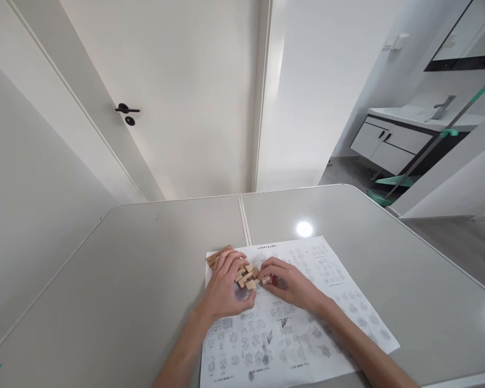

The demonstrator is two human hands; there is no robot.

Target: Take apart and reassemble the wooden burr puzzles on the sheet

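A cluster of interlocking wooden puzzle pieces (247,277) sits over a printed paper sheet (303,345) on the table. My left hand (226,285) curls around the cluster's left side, its thumb reaching to the near edge. Between the fingertips of my right hand (285,281) is a small wooden piece (265,280), close against the cluster's right side. Beyond my left fingers lies a flat brown slotted wooden piece (214,258), partly covered by the hand. The undersides of the puzzle pieces are hidden.
The grey table (153,269) has a seam (244,221) running away from me. Past its far edge stands a white door (186,97) with a black handle (127,109). At the right are a sink cabinet (392,140) and a green-ended broom (428,145).
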